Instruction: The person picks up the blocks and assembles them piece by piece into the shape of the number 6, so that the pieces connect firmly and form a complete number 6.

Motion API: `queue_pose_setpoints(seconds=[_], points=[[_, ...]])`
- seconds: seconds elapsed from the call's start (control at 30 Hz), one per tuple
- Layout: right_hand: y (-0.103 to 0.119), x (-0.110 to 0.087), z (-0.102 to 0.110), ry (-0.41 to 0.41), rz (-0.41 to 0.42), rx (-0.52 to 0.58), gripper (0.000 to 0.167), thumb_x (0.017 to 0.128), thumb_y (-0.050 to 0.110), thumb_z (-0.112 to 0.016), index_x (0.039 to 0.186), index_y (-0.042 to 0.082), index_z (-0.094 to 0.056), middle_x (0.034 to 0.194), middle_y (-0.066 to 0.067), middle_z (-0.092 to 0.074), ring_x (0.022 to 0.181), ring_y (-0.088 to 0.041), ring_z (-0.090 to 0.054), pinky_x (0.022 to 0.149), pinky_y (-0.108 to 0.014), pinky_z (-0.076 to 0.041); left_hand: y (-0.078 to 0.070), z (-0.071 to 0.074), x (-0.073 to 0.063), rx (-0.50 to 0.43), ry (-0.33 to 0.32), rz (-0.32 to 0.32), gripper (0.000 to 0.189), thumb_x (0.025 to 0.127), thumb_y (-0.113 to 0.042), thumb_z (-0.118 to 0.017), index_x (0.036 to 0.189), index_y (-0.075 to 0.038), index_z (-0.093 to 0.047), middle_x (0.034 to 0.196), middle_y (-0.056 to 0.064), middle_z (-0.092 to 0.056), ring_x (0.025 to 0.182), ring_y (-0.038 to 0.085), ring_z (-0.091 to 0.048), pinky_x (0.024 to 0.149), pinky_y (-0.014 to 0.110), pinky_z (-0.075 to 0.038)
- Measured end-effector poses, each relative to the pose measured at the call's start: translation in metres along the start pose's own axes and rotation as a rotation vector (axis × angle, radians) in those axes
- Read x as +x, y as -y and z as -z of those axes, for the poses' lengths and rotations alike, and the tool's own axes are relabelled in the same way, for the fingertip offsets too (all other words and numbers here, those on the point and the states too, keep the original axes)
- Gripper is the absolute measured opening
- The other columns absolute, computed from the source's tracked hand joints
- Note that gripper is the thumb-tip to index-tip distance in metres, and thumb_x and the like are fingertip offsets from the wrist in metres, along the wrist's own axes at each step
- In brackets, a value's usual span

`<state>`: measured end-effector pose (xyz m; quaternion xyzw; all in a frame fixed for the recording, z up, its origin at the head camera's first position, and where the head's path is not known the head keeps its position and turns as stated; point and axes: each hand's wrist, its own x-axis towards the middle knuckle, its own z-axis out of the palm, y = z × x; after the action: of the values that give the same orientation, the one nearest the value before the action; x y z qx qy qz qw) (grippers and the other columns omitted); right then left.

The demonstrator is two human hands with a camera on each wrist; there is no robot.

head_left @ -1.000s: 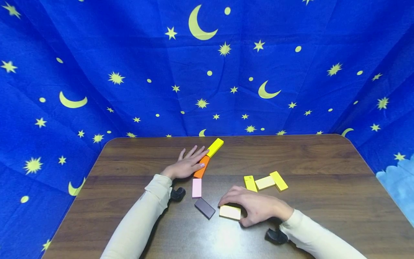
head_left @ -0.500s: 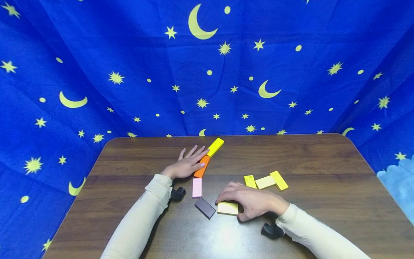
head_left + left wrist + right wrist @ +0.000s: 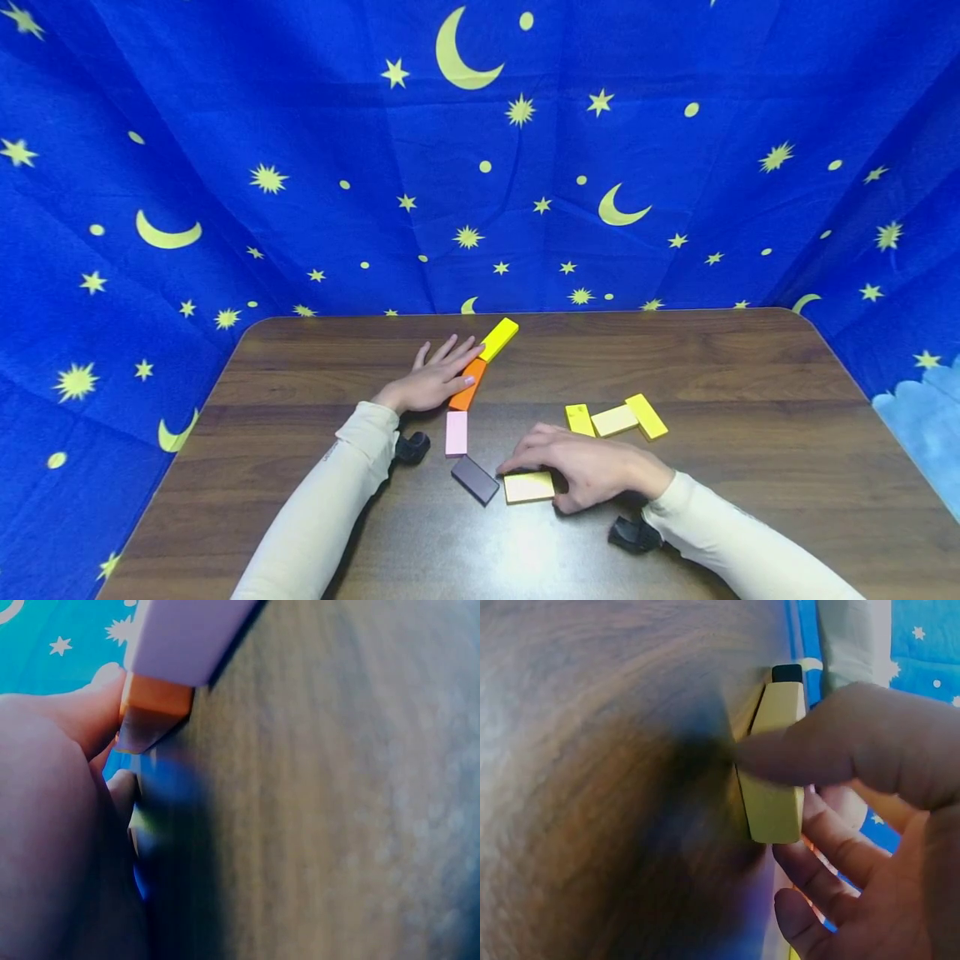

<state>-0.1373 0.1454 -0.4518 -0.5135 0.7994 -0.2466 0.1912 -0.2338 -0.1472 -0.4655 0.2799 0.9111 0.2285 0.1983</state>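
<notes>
In the head view my left hand (image 3: pixel 435 382) lies flat with fingers spread, its thumb over the orange block (image 3: pixel 468 386) and a fingertip at the yellow block (image 3: pixel 499 339) beyond it. My right hand (image 3: pixel 592 467) grips a cream block (image 3: pixel 528 487) lying flat, thumb at its right end and index finger at its far left corner. Just left of that block is a dark grey block (image 3: pixel 475 480), set at a slant. A pink block (image 3: pixel 457 434) sits between the grey and orange ones. In the right wrist view the thumb crosses in front of the cream block (image 3: pixel 774 814).
Right of centre, a cream block (image 3: pixel 615 422) lies between two yellow blocks, one of them (image 3: pixel 647 417) slanted and the other (image 3: pixel 579 419) partly behind my right hand. A blue curtain (image 3: pixel 360 167) with moons and stars hangs behind the wooden table (image 3: pixel 750 467).
My right hand has carried the cream block left, closer to the dark grey block; its near side showed more half a second ago. My left hand has stayed in place.
</notes>
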Motion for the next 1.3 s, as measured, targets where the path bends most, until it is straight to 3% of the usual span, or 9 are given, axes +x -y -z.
queue_pose_setpoints(seconds=[0.2,0.37,0.63,1.3], points=[[0.001,-0.003,-0.001,-0.113,0.019,-0.042,0.050,0.087,0.030,-0.076,0.135,0.020,-0.064,0.126,0.011,-0.062,0.120,-0.009,-0.051,0.101,-0.034,-0.045,0.000,0.000,-0.001,0.001,-0.004,0.000,0.062,0.109,-0.045,-0.033,0.163,-0.024,-0.013,0.169,0.000,-0.002,0.154,0.026,0.009,0.117,0.057,0.014],[-0.001,-0.008,-0.003,-0.180,0.050,-0.072,0.037,0.090,0.031,-0.074,0.126,0.022,-0.070,0.112,0.012,-0.066,0.109,-0.006,-0.054,0.093,-0.030,-0.047,-0.001,0.001,-0.002,-0.001,-0.016,-0.011,0.061,0.109,-0.042,-0.035,0.163,-0.021,-0.015,0.169,0.003,-0.004,0.154,0.029,0.008,0.116,0.059,0.014],[-0.005,-0.015,-0.005,-0.168,0.018,-0.059,0.036,0.090,0.031,-0.075,0.126,0.025,-0.071,0.112,0.016,-0.064,0.109,-0.004,-0.053,0.093,-0.029,-0.048,0.001,-0.001,-0.001,0.011,-0.018,-0.003,0.062,0.109,-0.044,-0.034,0.163,-0.025,-0.013,0.169,0.000,-0.003,0.154,0.026,0.009,0.116,0.057,0.014],[-0.007,-0.012,-0.006,-0.138,0.038,-0.041,0.038,0.089,0.029,-0.077,0.126,0.027,-0.071,0.109,0.017,-0.064,0.107,-0.003,-0.054,0.092,-0.027,-0.048,0.002,-0.001,0.000,0.006,-0.027,-0.027,0.061,0.109,-0.042,-0.035,0.163,-0.022,-0.015,0.169,0.003,-0.005,0.154,0.028,0.008,0.116,0.058,0.014]])
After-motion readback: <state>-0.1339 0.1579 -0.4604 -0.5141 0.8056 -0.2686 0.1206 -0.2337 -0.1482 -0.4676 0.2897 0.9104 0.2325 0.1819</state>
